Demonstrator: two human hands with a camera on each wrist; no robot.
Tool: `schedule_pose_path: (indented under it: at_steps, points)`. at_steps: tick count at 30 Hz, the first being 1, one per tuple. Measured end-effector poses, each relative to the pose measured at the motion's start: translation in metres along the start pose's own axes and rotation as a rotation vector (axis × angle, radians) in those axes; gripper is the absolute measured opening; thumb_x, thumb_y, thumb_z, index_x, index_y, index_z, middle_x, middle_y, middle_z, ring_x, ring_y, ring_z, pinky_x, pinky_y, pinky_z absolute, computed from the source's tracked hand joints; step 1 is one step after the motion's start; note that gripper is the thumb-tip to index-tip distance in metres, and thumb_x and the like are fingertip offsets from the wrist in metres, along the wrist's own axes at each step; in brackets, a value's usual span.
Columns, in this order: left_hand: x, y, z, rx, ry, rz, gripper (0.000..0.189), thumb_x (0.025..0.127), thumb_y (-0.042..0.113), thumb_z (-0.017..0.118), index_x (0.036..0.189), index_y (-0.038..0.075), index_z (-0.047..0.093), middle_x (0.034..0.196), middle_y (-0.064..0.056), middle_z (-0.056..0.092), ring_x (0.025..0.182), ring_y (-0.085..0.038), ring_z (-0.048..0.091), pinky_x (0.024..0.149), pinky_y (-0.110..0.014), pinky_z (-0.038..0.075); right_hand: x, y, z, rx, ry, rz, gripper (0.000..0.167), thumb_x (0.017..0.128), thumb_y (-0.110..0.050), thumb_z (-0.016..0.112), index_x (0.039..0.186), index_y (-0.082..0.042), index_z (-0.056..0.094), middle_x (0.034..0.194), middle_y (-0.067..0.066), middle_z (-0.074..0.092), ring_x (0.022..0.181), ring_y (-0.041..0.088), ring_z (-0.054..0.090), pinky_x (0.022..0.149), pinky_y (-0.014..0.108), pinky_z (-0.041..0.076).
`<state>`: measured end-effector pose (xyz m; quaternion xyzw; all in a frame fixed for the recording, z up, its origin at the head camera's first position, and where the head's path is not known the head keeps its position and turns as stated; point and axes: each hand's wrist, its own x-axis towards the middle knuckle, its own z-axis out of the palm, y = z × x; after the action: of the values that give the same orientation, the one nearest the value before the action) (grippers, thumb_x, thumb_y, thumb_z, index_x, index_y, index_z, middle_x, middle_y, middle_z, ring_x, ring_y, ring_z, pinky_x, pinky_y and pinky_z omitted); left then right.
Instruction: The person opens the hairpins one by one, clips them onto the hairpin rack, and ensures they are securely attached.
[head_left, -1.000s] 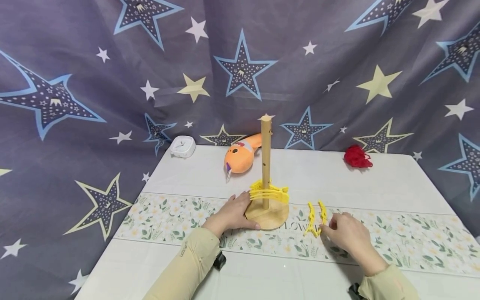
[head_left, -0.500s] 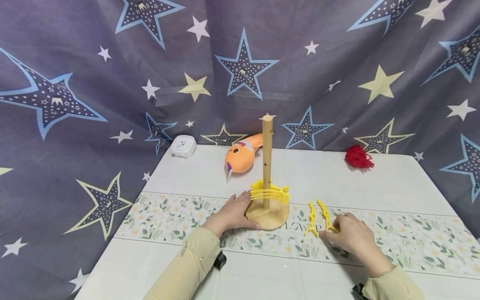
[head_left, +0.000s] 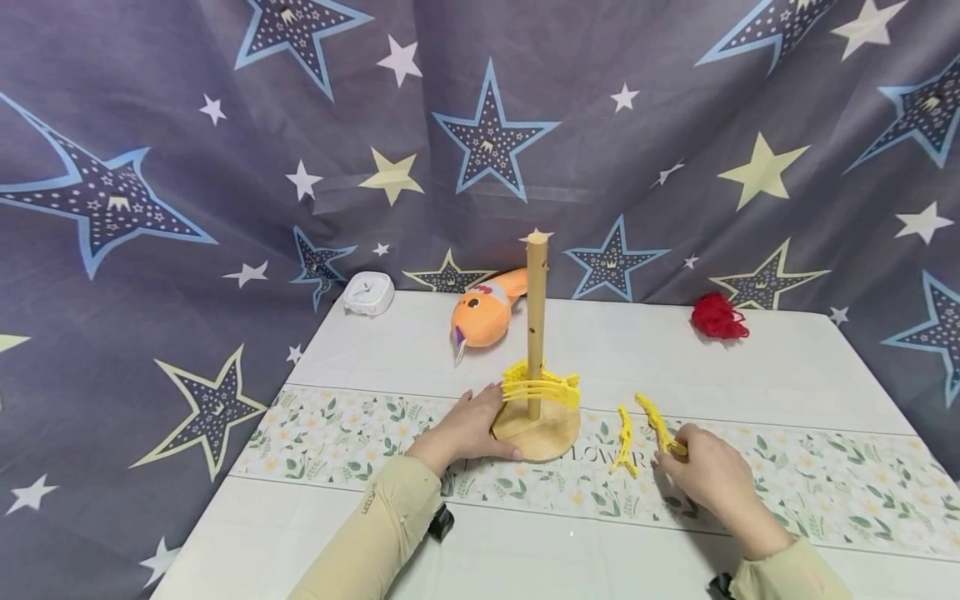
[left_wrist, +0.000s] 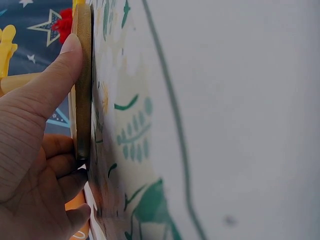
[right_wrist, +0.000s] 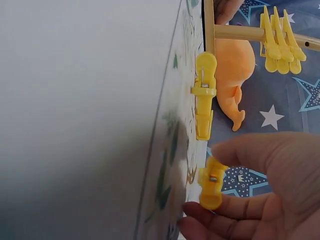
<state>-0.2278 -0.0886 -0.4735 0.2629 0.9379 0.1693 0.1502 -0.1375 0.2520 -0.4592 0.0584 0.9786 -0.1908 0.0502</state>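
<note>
A round wooden post [head_left: 537, 308] stands upright on a flat round base [head_left: 551, 442]. Several yellow plastic clips [head_left: 542, 390] grip the post low down. My left hand [head_left: 471, 427] holds the base at its left side; in the left wrist view the thumb [left_wrist: 70, 50] lies over the rim and the fingers are lower along it. To the right, my right hand [head_left: 708, 475] pinches the near end of a yellow clip [head_left: 657, 423] between thumb and fingers. Another yellow clip [head_left: 625, 442] lies between that clip and the stand. Its metal spring shows in the right wrist view.
A floral runner [head_left: 337, 433] crosses the white table [head_left: 622, 350]. Along the back are a white clock [head_left: 368, 293], an orange plush toy [head_left: 482, 317] behind the post, and a bundle of red yarn [head_left: 717, 317]. A star-patterned curtain [head_left: 600, 167] hangs behind.
My right hand has taken hold of the right-hand clip and moved its near end to the right, away from the other clip. The left hand stays at the base.
</note>
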Motion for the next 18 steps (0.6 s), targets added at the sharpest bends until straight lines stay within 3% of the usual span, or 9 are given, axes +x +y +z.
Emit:
schedule_pose_path:
  at_steps: [5, 10, 18]
  points:
    - [0.001, -0.001, 0.001, -0.005, -0.008, -0.007, 0.11, 0.075, 0.062, 0.075, 0.155, 0.005, 0.024, 0.16, -0.01, 0.021, 0.148, -0.023, 0.016, 0.12, -0.048, 0.009, -0.001, 0.003, -0.003, 0.055, 0.099, -0.029, 0.043, 0.086, -0.026, 0.07, 0.109, 0.008, 0.059, 0.092, 0.019, 0.069, 0.079, 0.036, 0.065, 0.062, 0.048, 0.05]
    - [0.001, -0.001, 0.001, 0.004, -0.013, -0.011, 0.11, 0.074, 0.063, 0.074, 0.154, 0.006, 0.026, 0.16, -0.01, 0.021, 0.148, -0.022, 0.016, 0.12, -0.047, 0.009, -0.003, 0.0, -0.005, 0.122, 0.211, -0.068, 0.037, 0.085, -0.024, 0.071, 0.108, 0.003, 0.062, 0.09, 0.018, 0.069, 0.075, 0.03, 0.065, 0.058, 0.041, 0.048]
    - [0.001, -0.002, 0.002, 0.011, 0.003, -0.002, 0.111, 0.073, 0.064, 0.074, 0.154, 0.005, 0.027, 0.16, -0.011, 0.023, 0.147, -0.023, 0.018, 0.12, -0.048, 0.011, -0.004, -0.008, -0.008, 0.286, 0.398, -0.165, 0.032, 0.088, -0.022, 0.071, 0.115, -0.004, 0.064, 0.097, 0.016, 0.069, 0.08, 0.028, 0.065, 0.065, 0.039, 0.053]
